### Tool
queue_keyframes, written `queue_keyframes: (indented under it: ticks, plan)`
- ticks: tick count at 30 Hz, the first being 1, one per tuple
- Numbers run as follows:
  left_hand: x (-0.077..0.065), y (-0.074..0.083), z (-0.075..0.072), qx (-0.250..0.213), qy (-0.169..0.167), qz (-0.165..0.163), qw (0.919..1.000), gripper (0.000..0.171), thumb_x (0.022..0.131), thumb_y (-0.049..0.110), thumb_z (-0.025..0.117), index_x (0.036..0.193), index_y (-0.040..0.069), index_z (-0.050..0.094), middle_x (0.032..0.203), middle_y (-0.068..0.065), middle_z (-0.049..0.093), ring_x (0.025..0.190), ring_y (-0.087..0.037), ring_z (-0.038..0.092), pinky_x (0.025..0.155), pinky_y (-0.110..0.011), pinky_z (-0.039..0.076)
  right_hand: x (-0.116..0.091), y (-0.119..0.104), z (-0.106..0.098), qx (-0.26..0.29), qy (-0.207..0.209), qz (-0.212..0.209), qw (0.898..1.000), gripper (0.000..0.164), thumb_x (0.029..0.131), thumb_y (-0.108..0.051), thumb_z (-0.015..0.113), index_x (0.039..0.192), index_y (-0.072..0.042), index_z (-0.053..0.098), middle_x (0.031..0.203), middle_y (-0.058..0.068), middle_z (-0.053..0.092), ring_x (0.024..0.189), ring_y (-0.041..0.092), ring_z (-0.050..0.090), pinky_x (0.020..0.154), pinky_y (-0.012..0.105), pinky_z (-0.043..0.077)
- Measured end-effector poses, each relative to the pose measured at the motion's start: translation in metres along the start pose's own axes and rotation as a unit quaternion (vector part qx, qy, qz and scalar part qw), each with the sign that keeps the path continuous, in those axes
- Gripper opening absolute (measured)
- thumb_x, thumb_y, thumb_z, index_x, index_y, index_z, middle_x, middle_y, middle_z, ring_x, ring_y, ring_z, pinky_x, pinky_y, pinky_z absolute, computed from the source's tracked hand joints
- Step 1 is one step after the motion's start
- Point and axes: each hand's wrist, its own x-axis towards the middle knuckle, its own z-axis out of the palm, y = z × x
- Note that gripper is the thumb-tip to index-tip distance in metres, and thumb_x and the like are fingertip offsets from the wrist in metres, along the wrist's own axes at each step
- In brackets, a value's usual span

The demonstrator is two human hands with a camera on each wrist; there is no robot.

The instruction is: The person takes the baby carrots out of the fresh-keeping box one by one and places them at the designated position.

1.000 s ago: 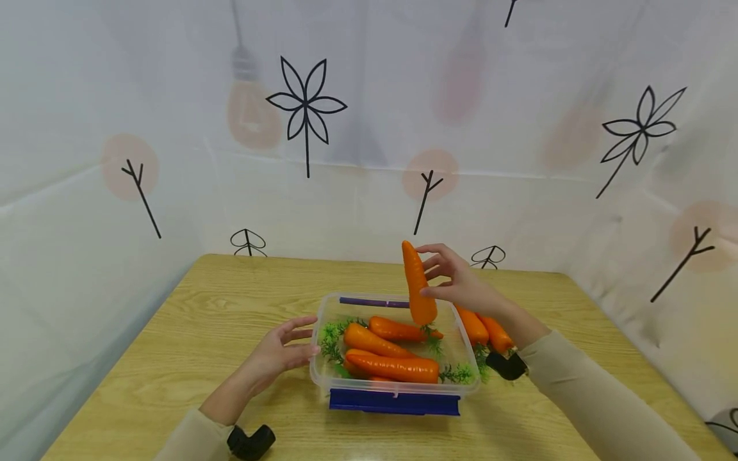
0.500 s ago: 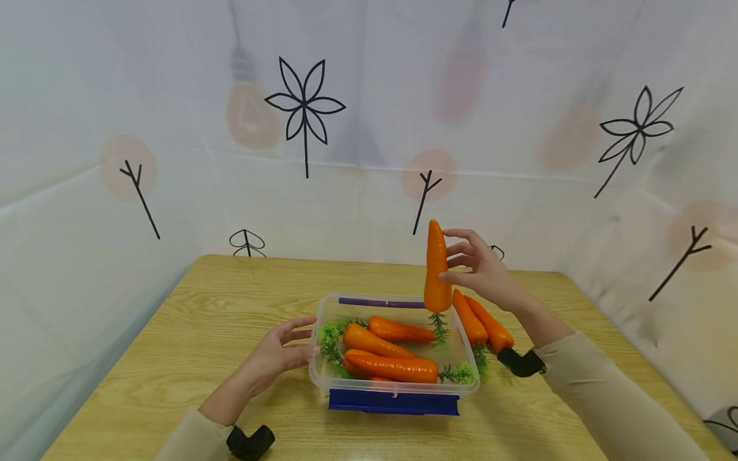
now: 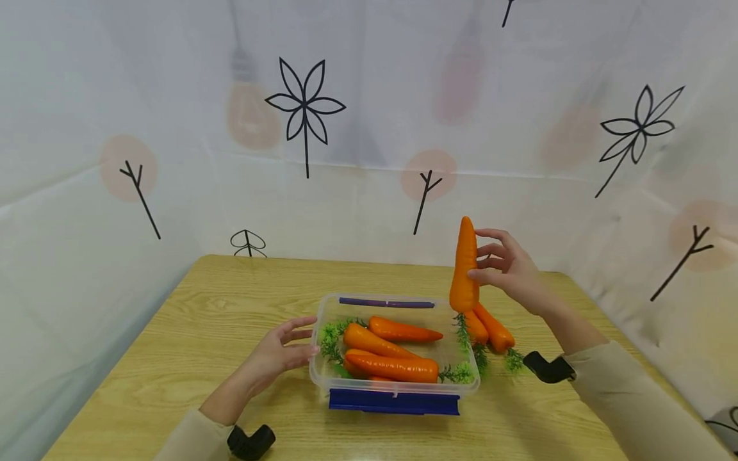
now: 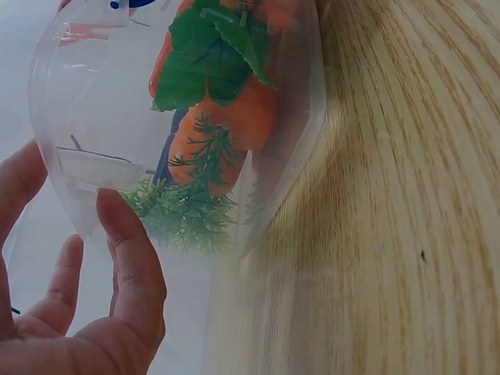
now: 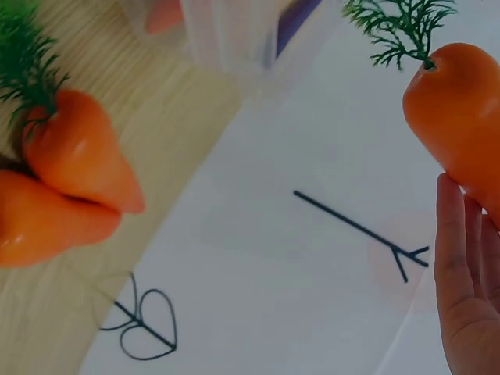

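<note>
In the head view, my right hand (image 3: pixel 516 275) pinches an orange toy carrot (image 3: pixel 464 269) between thumb and fingers. The carrot is upright, tip up, its green leaves (image 3: pixel 462 330) hanging over the right edge of a clear plastic box (image 3: pixel 398 386). Inside that box lie several more carrots (image 3: pixel 394 367) with green sprigs. My left hand (image 3: pixel 268 360) rests its fingertips against the box's left side. The left wrist view shows the thumb (image 4: pixel 133 242) at the box's rim. Part of the held carrot is cut off in the right wrist view, with fingers (image 5: pixel 461 250) along it.
On the wooden table (image 3: pixel 230 301), right of the box, lie two more carrots (image 3: pixel 497 330) with green tops. Blue latch flaps (image 3: pixel 394 402) hang at the box's front and back. A patterned white cloth (image 3: pixel 369 211) stands behind the table.
My right hand has lifted the carrot from above the box's middle and carried it right, toward the carrots on the table. The left hand and the box have stayed in place.
</note>
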Motion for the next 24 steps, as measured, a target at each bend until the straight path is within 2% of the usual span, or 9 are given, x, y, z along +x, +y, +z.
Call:
queue_keyframes:
  ticks: [7,13,20,24]
  plan:
    - [0.001,-0.002,-0.002,-0.001,-0.002,0.003,1.0000,0.067,0.083,0.012,0.071,0.140,0.003,0.037,0.135,-0.027,0.037,0.104,-0.028,0.057,0.084,-0.038,0.050,-0.014,0.010,-0.017,-0.020,0.012,0.021,1.000,0.059,0.089,0.002,0.060,0.139,-0.013,0.033,0.107,0.005,0.054,0.091,0.013,0.060,0.068,0.030,0.055]
    - [0.000,-0.001,-0.001,-0.006,-0.003,0.005,1.0000,0.067,0.083,0.010,0.071,0.140,0.002,0.037,0.135,-0.028,0.037,0.103,-0.027,0.057,0.085,-0.039,0.050,-0.023,0.014,-0.030,-0.056,0.011,0.059,0.997,0.061,0.091,-0.006,0.060,0.142,-0.016,0.029,0.112,0.010,0.050,0.094,0.008,0.059,0.070,0.031,0.055]
    - [0.000,0.000,0.000,-0.007,-0.004,0.005,1.0000,0.067,0.083,0.010,0.071,0.140,0.002,0.037,0.135,-0.028,0.036,0.102,-0.027,0.057,0.084,-0.038,0.050,-0.034,0.026,-0.044,-0.078,0.019,0.067,0.995,0.061,0.091,-0.003,0.059,0.143,-0.012,0.029,0.110,0.004,0.052,0.091,0.007,0.060,0.067,0.033,0.055]
    - [0.000,0.000,0.000,-0.008,-0.001,0.003,1.0000,0.067,0.083,0.010,0.071,0.140,0.002,0.037,0.135,-0.028,0.036,0.101,-0.026,0.058,0.083,-0.038,0.050,-0.042,0.034,-0.052,-0.108,0.023,0.083,0.990,0.060,0.091,-0.002,0.059,0.143,-0.009,0.029,0.112,0.010,0.050,0.088,0.002,0.059,0.065,0.034,0.055]
